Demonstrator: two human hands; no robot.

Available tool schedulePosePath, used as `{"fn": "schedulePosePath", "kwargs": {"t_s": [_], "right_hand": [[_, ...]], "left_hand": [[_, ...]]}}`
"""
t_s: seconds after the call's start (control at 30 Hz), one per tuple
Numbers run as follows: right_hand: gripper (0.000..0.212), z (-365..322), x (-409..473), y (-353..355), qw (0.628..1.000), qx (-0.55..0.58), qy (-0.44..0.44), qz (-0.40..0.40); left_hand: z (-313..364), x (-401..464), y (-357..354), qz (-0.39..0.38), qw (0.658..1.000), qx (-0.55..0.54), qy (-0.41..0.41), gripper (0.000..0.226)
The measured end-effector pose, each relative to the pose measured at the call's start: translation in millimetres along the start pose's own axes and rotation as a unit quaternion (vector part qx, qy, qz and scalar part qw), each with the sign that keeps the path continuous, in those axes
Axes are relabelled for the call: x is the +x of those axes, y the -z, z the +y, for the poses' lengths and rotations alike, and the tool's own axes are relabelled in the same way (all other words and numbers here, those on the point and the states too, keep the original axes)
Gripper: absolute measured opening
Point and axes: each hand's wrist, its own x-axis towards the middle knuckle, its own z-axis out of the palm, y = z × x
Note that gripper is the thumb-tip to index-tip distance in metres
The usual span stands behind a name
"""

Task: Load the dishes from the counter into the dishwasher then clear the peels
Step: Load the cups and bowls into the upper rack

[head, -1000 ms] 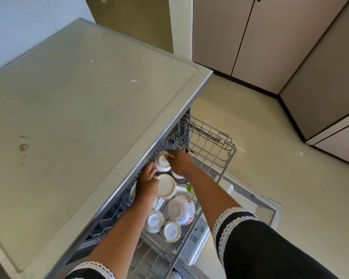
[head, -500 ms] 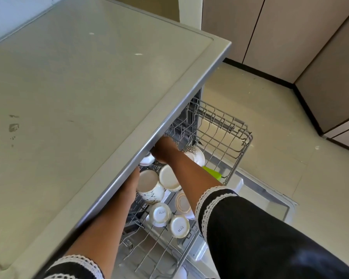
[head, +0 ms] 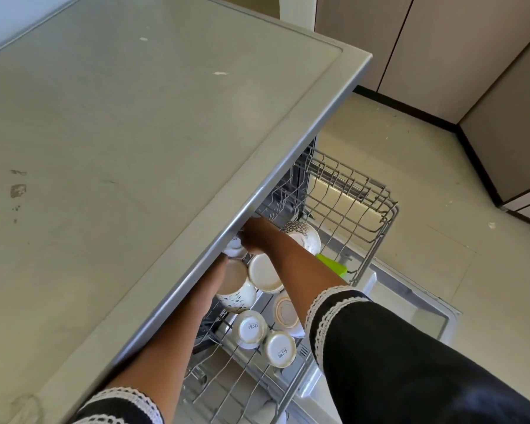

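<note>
Both arms reached under the counter [head: 141, 154] edge, mid-frame, into the pulled-out dishwasher rack [head: 361, 209]. The right hand [head: 254, 237] had its fingers curled round a small white cup [head: 234, 247] right at the counter's lip. The left hand [head: 219, 264] was mostly tucked under the edge beside a patterned mug [head: 236, 289], so I couldn't tell if it was gripping or loose. Lower down in the rack sat two upturned cups [head: 250, 328] with printed bases, touching each other, plus a saucer [head: 285, 310] and a patterned bowl [head: 306, 237] up right. A green thing [head: 331, 264] poked out beside the right forearm.
</note>
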Motion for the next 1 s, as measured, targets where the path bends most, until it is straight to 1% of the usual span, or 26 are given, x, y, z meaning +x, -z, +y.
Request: {"fn": "schedulePosePath", "kwargs": {"t_s": [0.03,0.07,0.1,0.23,0.3,0.37,0.4,0.47,0.53,0.6,0.67,0.73,0.83,1.0], "right_hand": [[0.037,0.7,-0.2,-0.6,1.0,0.013,-0.01,-0.012],[0.038,1.3,0.2,-1.9,1.0,0.019,-0.011,-0.015],[0.04,2.2,-2.0,-1.2,0.999,0.026,-0.015,-0.016],[0.049,3.7,-2.6,-10.5,0.999,0.029,0.004,-0.013],[0.044,2.7,-3.2,-14.3,0.999,0.035,0.006,-0.003],[0.04,5.0,-3.7,-17.3,0.999,0.037,0.005,0.023],[0.039,6.2,-4.5,-18.7,0.998,0.043,0.0,0.037],[0.039,7.0,-9.4,-19.6,0.997,0.047,-0.014,0.066],[0.04,7.9,-15.5,-20.6,0.993,0.055,-0.023,0.098],[0.04,8.7,-22.1,-23.2,0.989,0.058,-0.018,0.134],[0.04,10.5,-29.4,-27.1,0.984,0.055,-0.002,0.167],[0.045,12.8,-36.9,-30.0,0.981,0.065,0.021,0.183],[0.044,15.4,-50.4,-29.1,0.974,0.071,0.049,0.21],[0.044,21.5,-87.8,-22.7,0.96,0.049,0.071,0.266]], "left_hand": [[-0.1,-1.2,-1.6,-0.012,1.0,0.018,-0.008,0.02],[1.2,-3.2,-2.5,-0.017,0.999,0.032,-0.019,0.025],[0.8,-4.0,-3.3,-0.013,0.999,0.047,-0.024,0.029],[-3.0,-1.8,-5.4,0.003,0.992,0.119,-0.036,0.031],[-7.4,-0.3,-7.0,-0.007,0.985,0.161,-0.061,0.043],[-11.2,-0.6,-9.7,-0.023,0.979,0.186,-0.08,0.057],[-13.3,-0.2,-10.8,-0.021,0.978,0.192,-0.082,0.057],[-15.6,1.6,-13.4,-0.001,0.972,0.217,-0.086,0.051],[-16.5,3.7,-17.6,0.029,0.951,0.288,-0.105,0.049],[-17.8,7.9,-22.0,0.06,0.93,0.345,-0.113,0.06],[-16.1,3.3,-25.7,0.078,0.922,0.356,-0.13,0.072],[-12.9,-4.6,-26.6,0.094,0.912,0.367,-0.16,0.077],[-8.0,-15.9,-27.9,0.105,0.896,0.384,-0.194,0.076],[-2.9,-48.2,-33.1,0.094,0.896,0.371,-0.227,0.071]]}}
